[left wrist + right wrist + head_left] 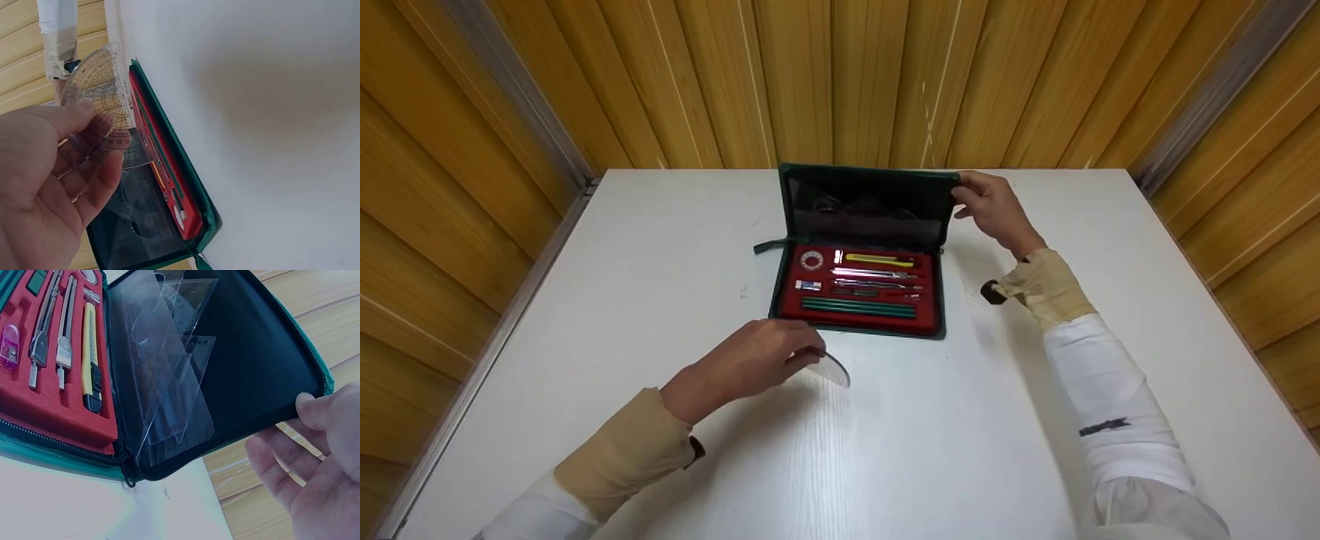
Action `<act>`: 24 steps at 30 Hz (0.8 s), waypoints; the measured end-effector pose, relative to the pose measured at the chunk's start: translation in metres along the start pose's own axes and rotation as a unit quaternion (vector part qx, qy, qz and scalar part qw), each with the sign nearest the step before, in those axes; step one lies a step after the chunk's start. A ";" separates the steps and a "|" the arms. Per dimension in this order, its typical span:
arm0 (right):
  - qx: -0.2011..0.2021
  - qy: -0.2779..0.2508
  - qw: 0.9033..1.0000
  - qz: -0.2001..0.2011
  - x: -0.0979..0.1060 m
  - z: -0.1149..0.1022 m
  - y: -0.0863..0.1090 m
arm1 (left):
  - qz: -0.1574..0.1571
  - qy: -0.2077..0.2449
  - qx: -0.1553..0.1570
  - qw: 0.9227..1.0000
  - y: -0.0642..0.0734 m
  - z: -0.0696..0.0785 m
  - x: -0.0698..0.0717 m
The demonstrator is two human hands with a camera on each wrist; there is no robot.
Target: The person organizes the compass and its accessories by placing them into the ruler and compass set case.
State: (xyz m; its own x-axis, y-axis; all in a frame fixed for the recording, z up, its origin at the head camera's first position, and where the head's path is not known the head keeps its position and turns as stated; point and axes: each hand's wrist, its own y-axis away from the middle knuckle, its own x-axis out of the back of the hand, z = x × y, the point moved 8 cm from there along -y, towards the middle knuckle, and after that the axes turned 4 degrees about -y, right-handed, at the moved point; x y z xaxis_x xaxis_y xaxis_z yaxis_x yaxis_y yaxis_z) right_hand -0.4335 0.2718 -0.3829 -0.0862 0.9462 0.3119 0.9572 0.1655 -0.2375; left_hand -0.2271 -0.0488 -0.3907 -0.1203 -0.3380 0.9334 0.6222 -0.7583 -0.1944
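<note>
A clear protractor (107, 90) is pinched between the thumb and fingers of my left hand (754, 356), just in front of a zippered drawing-set case. My right hand (994, 206) holds the top right corner of the raised lid (870, 202), thumb on its inner face. Red moulded lining (62, 405) fills the case base, with a yellow utility knife (90, 357), metal compasses (42, 346), a pink sharpener (9, 346), green pencils (859, 307) and an eraser (808, 286) in its slots. Behind the lid's transparent pocket (152, 371) sit clear set squares (197, 360).
The case stands on a white table (682, 240) near its back edge, close to wood-patterned panels (870, 82). A green strap (769, 246) sticks out from the case's left side. A metal frame post (525, 82) runs up the left corner.
</note>
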 end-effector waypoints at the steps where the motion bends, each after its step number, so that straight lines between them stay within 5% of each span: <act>1: -0.001 0.001 1.000 0.001 0.000 0.000 0.000 | 0.005 0.003 -0.001 1.000 -0.003 0.000 0.002; 5: -0.002 0.002 1.000 -0.001 -0.001 0.000 0.000 | 0.025 0.001 0.002 1.000 -0.017 -0.002 0.011; 14: 0.004 0.004 1.000 0.005 -0.001 -0.001 0.000 | 0.058 0.004 0.061 0.996 -0.043 -0.013 0.029; 24: 0.001 0.000 1.000 -0.004 -0.004 -0.002 0.003 | 0.117 0.028 0.100 0.988 -0.073 -0.036 0.054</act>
State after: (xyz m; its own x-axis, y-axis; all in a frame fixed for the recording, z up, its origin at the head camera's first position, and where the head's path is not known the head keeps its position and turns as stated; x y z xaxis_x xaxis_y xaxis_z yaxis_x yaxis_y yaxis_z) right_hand -0.4301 0.2679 -0.3831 -0.0932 0.9449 0.3138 0.9561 0.1729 -0.2368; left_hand -0.3069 -0.0319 -0.3374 0.0047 -0.5255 0.8508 0.7779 -0.5327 -0.3333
